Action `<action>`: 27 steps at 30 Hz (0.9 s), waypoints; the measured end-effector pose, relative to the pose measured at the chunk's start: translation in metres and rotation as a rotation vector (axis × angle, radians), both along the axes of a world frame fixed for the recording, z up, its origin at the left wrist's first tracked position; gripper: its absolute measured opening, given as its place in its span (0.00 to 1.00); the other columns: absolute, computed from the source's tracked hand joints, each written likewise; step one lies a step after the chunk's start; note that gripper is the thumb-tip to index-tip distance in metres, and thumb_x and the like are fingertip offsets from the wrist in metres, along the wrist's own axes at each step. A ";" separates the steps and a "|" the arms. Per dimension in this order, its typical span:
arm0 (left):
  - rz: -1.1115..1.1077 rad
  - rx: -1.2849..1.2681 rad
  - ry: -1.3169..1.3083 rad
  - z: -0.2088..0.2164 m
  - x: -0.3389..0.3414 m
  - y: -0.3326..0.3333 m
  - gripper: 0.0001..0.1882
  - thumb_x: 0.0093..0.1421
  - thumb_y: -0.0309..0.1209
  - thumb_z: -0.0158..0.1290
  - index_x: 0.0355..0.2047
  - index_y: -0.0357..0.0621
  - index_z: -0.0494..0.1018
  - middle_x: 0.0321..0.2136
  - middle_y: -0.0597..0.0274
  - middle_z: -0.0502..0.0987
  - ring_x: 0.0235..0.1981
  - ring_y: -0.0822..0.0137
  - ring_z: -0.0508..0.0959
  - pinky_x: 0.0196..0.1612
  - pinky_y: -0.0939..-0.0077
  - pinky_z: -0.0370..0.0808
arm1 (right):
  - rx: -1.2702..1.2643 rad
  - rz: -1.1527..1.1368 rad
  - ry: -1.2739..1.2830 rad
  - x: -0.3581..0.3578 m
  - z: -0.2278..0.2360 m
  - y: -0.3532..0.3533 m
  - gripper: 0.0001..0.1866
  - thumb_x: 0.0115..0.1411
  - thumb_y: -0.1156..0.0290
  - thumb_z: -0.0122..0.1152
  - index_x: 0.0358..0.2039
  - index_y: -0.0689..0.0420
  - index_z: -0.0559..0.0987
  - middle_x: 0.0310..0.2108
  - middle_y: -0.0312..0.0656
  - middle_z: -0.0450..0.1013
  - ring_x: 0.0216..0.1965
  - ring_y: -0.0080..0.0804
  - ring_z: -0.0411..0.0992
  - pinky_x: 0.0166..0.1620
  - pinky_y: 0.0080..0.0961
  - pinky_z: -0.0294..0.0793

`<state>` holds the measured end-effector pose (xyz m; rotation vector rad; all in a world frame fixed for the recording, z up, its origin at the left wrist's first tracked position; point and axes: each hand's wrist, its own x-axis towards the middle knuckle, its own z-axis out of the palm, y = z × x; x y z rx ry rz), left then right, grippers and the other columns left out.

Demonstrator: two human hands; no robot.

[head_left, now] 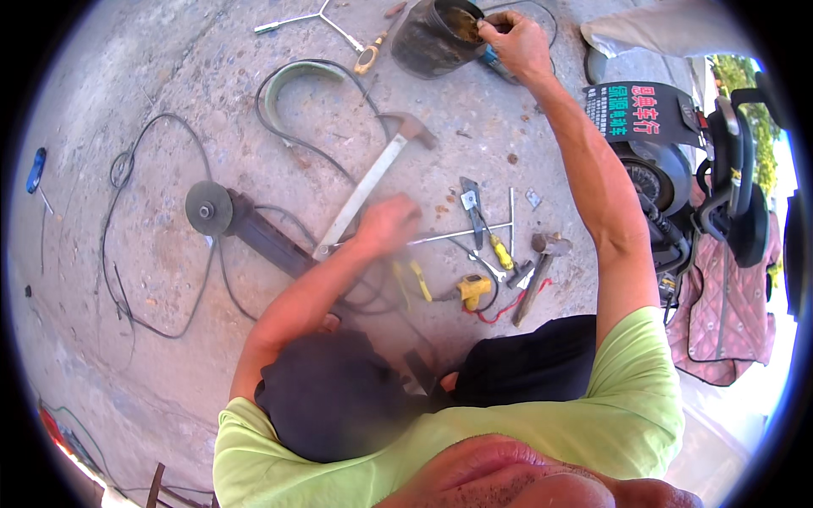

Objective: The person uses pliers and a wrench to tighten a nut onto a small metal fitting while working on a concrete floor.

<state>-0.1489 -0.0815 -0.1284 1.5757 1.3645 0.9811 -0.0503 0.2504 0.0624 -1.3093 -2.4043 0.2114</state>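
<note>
At the far side, my right hand [512,41] pinches the rim of a black bucket [423,42], which is tilted and brown inside. My left hand [389,224] is smeared by motion, so its fingers cannot be read. It is beside the long pale handle [364,186] of a tool with a rusty hammer-like head [408,129]. Left of that hand lies an angle grinder [271,244] with a round disc. To its right are a T-shaped metal rod [461,233], a yellow-handled screwdriver [500,251] and a wooden-handled hammer [542,267].
Black cables [106,229] loop over the concrete floor. A Y-shaped wrench [326,17], a green curved strip [279,80] and a yellow tool [474,290] lie about. A blue tool [500,66] is partly hidden by the bucket. An electric scooter [669,178] stands at the right.
</note>
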 end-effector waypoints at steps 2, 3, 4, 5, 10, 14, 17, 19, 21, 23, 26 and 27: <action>-0.006 0.010 0.004 0.001 0.002 0.001 0.08 0.54 0.28 0.56 0.35 0.42 0.79 0.34 0.52 0.78 0.38 0.51 0.81 0.42 0.60 0.77 | -0.040 -0.076 -0.158 0.016 -0.010 0.005 0.20 0.54 0.53 0.67 0.40 0.55 0.87 0.35 0.51 0.82 0.38 0.47 0.82 0.46 0.35 0.79; -0.004 0.012 0.008 0.001 0.002 0.001 0.08 0.54 0.28 0.56 0.35 0.42 0.79 0.33 0.52 0.78 0.38 0.51 0.81 0.42 0.60 0.77 | -0.050 -0.099 -0.154 0.022 -0.011 0.006 0.20 0.54 0.53 0.67 0.40 0.55 0.87 0.35 0.51 0.82 0.38 0.47 0.82 0.46 0.36 0.79; -0.001 0.018 0.016 -0.001 0.002 0.000 0.08 0.54 0.28 0.56 0.35 0.43 0.79 0.33 0.52 0.78 0.38 0.51 0.80 0.42 0.60 0.77 | -0.065 -0.120 -0.146 0.024 -0.012 0.004 0.21 0.54 0.53 0.67 0.41 0.55 0.87 0.35 0.52 0.82 0.38 0.48 0.82 0.47 0.37 0.79; 0.002 0.024 0.024 -0.003 0.002 0.000 0.08 0.54 0.28 0.56 0.35 0.43 0.79 0.34 0.52 0.78 0.38 0.51 0.80 0.42 0.60 0.77 | -0.080 -0.142 -0.138 0.025 -0.014 0.003 0.21 0.54 0.53 0.66 0.41 0.54 0.87 0.36 0.52 0.82 0.38 0.49 0.82 0.47 0.38 0.79; -0.018 0.004 0.031 -0.004 0.002 0.001 0.09 0.54 0.28 0.56 0.36 0.43 0.79 0.34 0.53 0.78 0.39 0.51 0.80 0.43 0.60 0.77 | -0.197 -0.179 -0.067 0.032 -0.019 0.015 0.20 0.55 0.54 0.65 0.41 0.55 0.87 0.32 0.51 0.83 0.36 0.45 0.82 0.45 0.36 0.79; -0.024 0.002 0.036 -0.005 0.000 0.001 0.09 0.54 0.28 0.56 0.36 0.43 0.79 0.34 0.53 0.78 0.39 0.52 0.80 0.43 0.60 0.77 | -0.422 -0.194 0.022 0.044 -0.022 0.024 0.18 0.56 0.56 0.65 0.40 0.54 0.87 0.30 0.48 0.83 0.34 0.41 0.82 0.43 0.34 0.79; -0.032 -0.020 0.030 -0.003 0.000 0.001 0.09 0.55 0.28 0.56 0.37 0.42 0.79 0.35 0.52 0.78 0.39 0.52 0.80 0.43 0.61 0.77 | -0.373 -0.153 0.032 0.046 -0.021 0.023 0.17 0.55 0.57 0.67 0.41 0.53 0.87 0.32 0.45 0.84 0.35 0.39 0.83 0.43 0.31 0.80; -0.039 -0.029 0.024 -0.003 0.000 0.001 0.09 0.55 0.29 0.56 0.37 0.42 0.79 0.35 0.52 0.78 0.39 0.51 0.80 0.43 0.61 0.77 | -0.235 -0.118 0.040 0.043 -0.027 0.024 0.17 0.55 0.58 0.68 0.42 0.53 0.86 0.34 0.43 0.84 0.36 0.39 0.83 0.43 0.31 0.80; -0.045 -0.028 0.020 -0.003 0.002 0.002 0.09 0.55 0.29 0.57 0.37 0.42 0.79 0.35 0.52 0.78 0.38 0.51 0.80 0.43 0.61 0.77 | -0.092 -0.067 0.014 0.044 -0.030 0.022 0.16 0.56 0.60 0.68 0.43 0.54 0.85 0.35 0.43 0.84 0.36 0.37 0.82 0.43 0.29 0.80; -0.036 -0.014 0.024 -0.004 0.000 0.001 0.09 0.55 0.29 0.57 0.36 0.42 0.79 0.34 0.52 0.78 0.38 0.51 0.80 0.43 0.60 0.77 | 0.049 0.011 -0.041 0.034 -0.022 0.007 0.15 0.58 0.64 0.69 0.44 0.58 0.84 0.35 0.43 0.84 0.35 0.31 0.82 0.42 0.28 0.80; -0.026 -0.001 0.020 -0.005 0.000 0.001 0.09 0.55 0.28 0.57 0.36 0.42 0.79 0.34 0.52 0.78 0.38 0.51 0.80 0.42 0.60 0.77 | 0.081 0.024 -0.039 0.033 -0.024 0.003 0.13 0.58 0.66 0.69 0.42 0.55 0.84 0.37 0.43 0.83 0.38 0.36 0.83 0.44 0.31 0.81; -0.024 0.002 0.017 -0.006 0.000 0.001 0.08 0.55 0.28 0.57 0.36 0.42 0.79 0.34 0.52 0.78 0.37 0.51 0.80 0.42 0.60 0.77 | 0.103 0.058 -0.038 0.033 -0.023 0.003 0.13 0.57 0.66 0.68 0.42 0.54 0.84 0.38 0.43 0.83 0.39 0.38 0.82 0.44 0.32 0.81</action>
